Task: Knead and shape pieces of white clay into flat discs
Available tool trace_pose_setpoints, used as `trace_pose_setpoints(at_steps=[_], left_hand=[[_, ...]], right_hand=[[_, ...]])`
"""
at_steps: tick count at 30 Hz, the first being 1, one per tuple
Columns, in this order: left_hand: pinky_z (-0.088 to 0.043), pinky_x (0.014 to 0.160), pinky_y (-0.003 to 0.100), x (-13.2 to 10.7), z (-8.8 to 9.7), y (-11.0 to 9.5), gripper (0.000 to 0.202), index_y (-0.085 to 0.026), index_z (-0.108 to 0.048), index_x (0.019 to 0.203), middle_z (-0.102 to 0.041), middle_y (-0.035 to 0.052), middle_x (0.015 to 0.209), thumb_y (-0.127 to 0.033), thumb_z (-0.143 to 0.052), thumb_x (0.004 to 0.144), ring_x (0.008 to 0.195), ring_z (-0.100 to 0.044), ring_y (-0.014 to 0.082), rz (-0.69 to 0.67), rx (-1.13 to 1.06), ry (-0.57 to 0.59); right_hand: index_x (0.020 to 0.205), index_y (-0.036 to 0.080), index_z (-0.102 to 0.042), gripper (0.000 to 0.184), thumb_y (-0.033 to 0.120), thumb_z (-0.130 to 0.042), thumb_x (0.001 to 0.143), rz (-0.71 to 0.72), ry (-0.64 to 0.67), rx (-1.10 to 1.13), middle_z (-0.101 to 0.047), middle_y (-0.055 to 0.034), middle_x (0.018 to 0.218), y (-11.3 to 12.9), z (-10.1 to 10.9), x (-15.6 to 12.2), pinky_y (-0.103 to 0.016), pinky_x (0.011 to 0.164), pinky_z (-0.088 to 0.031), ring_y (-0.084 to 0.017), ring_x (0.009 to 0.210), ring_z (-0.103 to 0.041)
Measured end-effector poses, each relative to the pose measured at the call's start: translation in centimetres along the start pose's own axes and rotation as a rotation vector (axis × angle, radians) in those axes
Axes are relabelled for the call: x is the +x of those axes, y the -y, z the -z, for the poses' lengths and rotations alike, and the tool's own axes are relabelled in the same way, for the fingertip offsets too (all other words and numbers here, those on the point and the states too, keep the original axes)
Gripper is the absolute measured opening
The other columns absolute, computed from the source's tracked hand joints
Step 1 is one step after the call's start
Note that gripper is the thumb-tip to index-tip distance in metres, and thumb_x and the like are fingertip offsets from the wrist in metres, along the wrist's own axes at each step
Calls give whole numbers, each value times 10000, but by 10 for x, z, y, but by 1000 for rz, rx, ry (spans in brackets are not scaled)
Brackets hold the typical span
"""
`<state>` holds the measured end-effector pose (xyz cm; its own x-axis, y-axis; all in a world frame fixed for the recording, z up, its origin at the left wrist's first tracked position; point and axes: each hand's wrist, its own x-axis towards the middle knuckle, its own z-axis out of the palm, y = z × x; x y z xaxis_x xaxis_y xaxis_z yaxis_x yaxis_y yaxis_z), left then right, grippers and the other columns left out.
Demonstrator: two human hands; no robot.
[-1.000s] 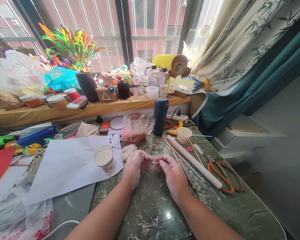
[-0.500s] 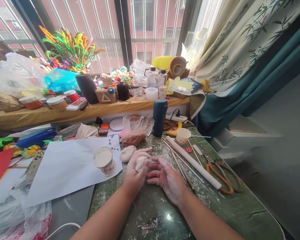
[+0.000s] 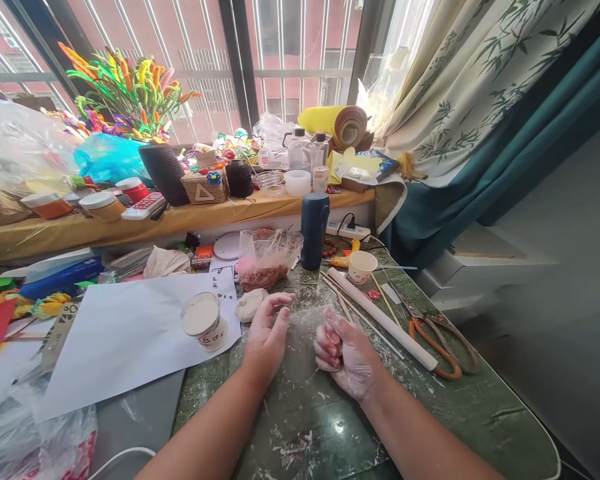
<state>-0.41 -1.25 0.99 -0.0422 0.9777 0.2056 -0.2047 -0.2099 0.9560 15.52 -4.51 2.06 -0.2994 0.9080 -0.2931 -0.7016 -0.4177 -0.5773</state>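
My left hand (image 3: 269,327) is held over the green table with its fingers apart and slightly bent; nothing shows in it. Beside it, my right hand (image 3: 347,357) is curled into a fist, dusted with white powder, and whatever it may hold is hidden by the fingers. Just behind my left hand lies a flat lump of white clay (image 3: 251,305). A bag of reddish-brown material (image 3: 265,267) rests beyond that lump. To the right of my right hand lie a white rolling pin (image 3: 385,320) and several thin wooden sticks (image 3: 363,315).
A paper cup with a white top (image 3: 201,315) stands on white paper (image 3: 115,340) at left. Scissors with orange handles (image 3: 437,347), another paper cup (image 3: 363,267) and a dark blue bottle (image 3: 315,231) stand or lie toward the right. A cluttered ledge (image 3: 260,208) runs behind.
My hands have moved apart. The white clay piece seen in my left hand is no longer visible there, and my right hand has gone from spread fingers to a fist.
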Motion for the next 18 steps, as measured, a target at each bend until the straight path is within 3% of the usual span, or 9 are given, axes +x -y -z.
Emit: trace_pose_setpoints(at_steps=[5,6,8,10,12,14,16,18], left_hand=[[-475,951,315,10,4,7,188,-217,-737,918,-722,64,1058,-388,-661,933,1086,-625,231,79,-132,-144],[-494,915,315,11,5,7,218,-220,-733,922,-726,60,1051,-423,-655,932,1071,-634,226,92,-161,-138],[-522,872,322,12,5,6,278,-216,-724,923,-732,61,1047,-486,-655,917,1045,-651,224,127,-229,-108],[-542,858,337,13,4,4,313,-205,-710,913,-736,70,1051,-516,-672,895,1032,-667,230,169,-297,-79],[-553,866,360,13,2,2,339,-196,-691,910,-737,79,1071,-533,-690,876,1037,-683,242,217,-365,-60],[-562,878,394,14,0,-1,408,-194,-672,973,-733,98,1136,-587,-682,866,1053,-699,263,301,-447,-18],[-580,834,406,13,-1,-3,513,-192,-641,1069,-727,124,1163,-662,-642,863,1009,-723,272,410,-504,24],[-586,695,347,13,-1,-5,559,-182,-609,1112,-744,120,1039,-684,-624,866,844,-739,236,503,-481,17]], right_hand=[[515,226,-369,592,563,-787,764,71,-24,-198,-308,100,410,-2,-1,-1,-226,384,-127,-54,370,-177],[521,225,-387,575,568,-766,786,155,-72,-268,-328,90,432,-2,1,0,-231,387,-165,-63,384,-207],[608,216,-511,459,552,-710,849,456,-226,-396,-482,40,566,-2,5,1,-247,463,-352,-98,476,-378],[947,233,-656,279,510,-628,927,803,-392,-442,-648,-35,941,-1,8,0,-313,759,-518,-159,773,-583],[1371,299,-516,425,467,-546,982,1008,-478,-475,-548,-75,1381,-2,9,-2,-416,1072,-439,-223,1188,-566],[1528,326,-372,591,443,-554,978,993,-392,-685,-403,-75,1573,-6,7,-5,-487,1202,-308,-271,1426,-412],[1520,329,-440,619,430,-622,938,828,-195,-974,-391,-67,1612,-13,3,-7,-532,1236,-249,-315,1494,-339],[1444,331,-559,541,410,-655,917,690,-102,-1115,-450,-66,1583,-19,-1,-6,-548,1231,-265,-332,1476,-376]])
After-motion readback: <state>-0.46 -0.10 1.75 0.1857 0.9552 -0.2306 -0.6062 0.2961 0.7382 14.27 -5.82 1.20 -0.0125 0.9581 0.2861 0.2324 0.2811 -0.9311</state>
